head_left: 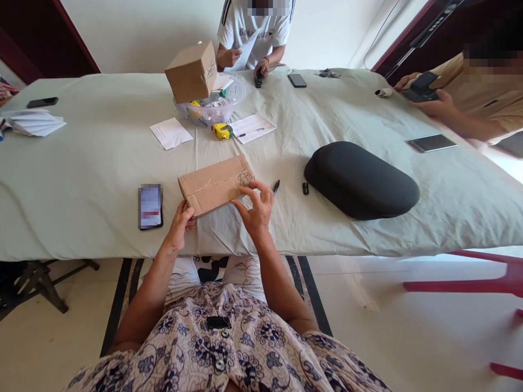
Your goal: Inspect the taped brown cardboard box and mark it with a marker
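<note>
A flat brown cardboard box [216,182] is tilted above the green tablecloth in front of me, a dark scribble on the right end of its top. My left hand [180,224] is closed on its near left corner, thumb along the edge and the other fingers partly hidden beneath. At the right end, my right hand [257,209] has its thumb at the near edge and its curled fingers on the top. A black pen [277,187] lies just beyond the right hand. To the left of the box rests a phone [150,207] with a lit screen.
A plastic basin [212,111] holds packets and a larger cardboard box [191,73]. Near it are a yellow tape measure [222,131] and papers [171,133]. A black hard case [362,179] occupies the right side. Two people sit across and at the right, handling small items.
</note>
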The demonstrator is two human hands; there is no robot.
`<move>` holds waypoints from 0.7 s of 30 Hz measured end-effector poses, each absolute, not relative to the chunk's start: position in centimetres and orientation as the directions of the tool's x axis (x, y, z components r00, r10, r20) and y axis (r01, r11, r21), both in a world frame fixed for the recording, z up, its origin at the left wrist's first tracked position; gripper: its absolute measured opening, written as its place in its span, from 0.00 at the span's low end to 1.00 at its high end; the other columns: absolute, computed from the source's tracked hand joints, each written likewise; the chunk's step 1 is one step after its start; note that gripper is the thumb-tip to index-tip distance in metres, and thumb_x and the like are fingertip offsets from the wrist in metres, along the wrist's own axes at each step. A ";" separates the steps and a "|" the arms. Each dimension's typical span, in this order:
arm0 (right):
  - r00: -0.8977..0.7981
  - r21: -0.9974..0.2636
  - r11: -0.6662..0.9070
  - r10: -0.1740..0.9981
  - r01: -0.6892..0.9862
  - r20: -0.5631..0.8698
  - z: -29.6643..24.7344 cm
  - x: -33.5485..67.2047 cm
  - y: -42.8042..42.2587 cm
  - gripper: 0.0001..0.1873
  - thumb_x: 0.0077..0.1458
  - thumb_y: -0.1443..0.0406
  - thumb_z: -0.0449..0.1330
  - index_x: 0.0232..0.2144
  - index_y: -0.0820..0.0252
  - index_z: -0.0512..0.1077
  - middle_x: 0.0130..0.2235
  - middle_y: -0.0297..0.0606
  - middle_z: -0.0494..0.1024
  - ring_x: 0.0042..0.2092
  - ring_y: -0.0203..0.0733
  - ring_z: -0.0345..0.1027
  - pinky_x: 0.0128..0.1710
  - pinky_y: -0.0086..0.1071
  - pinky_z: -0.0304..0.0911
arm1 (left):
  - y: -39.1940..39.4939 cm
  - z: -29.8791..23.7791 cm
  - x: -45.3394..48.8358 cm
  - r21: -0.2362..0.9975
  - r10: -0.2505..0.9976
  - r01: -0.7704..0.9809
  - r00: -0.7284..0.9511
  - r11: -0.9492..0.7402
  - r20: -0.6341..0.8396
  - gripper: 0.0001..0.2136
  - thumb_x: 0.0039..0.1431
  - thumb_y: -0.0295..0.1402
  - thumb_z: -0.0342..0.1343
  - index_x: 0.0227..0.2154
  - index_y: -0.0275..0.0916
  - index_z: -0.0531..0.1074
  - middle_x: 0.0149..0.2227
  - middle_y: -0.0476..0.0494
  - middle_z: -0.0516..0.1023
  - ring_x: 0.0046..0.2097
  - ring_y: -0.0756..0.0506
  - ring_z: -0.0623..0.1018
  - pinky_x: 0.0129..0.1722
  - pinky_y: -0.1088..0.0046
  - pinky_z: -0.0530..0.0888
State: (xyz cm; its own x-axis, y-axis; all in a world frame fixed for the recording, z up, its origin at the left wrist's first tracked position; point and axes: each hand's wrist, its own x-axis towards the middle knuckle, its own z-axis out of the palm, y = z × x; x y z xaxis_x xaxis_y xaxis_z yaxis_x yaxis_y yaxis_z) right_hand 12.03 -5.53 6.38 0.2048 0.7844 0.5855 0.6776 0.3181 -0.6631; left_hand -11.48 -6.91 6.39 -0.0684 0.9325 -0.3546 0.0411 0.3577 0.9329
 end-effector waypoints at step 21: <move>0.405 -0.991 0.039 0.910 0.127 0.088 7.7 11.8 -4.8 0.29 0.55 0.37 0.52 0.29 0.55 0.65 0.29 0.31 0.67 0.33 0.38 0.62 0.35 0.35 0.60 | -4.3 6.6 -11.9 0.978 0.959 -0.094 -0.200 0.184 -0.200 0.31 0.54 0.60 0.60 0.56 0.48 0.71 0.63 0.40 0.71 0.62 0.36 0.72 0.44 0.65 0.79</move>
State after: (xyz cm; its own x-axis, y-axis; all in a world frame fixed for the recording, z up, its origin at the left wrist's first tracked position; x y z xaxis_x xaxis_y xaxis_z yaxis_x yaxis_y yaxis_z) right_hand 11.81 -4.79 7.72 0.4052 0.9100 0.0877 0.1275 0.0388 -0.9911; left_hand -11.90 -4.30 6.58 -0.2001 0.9593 -0.1995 -0.0936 0.1840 0.9785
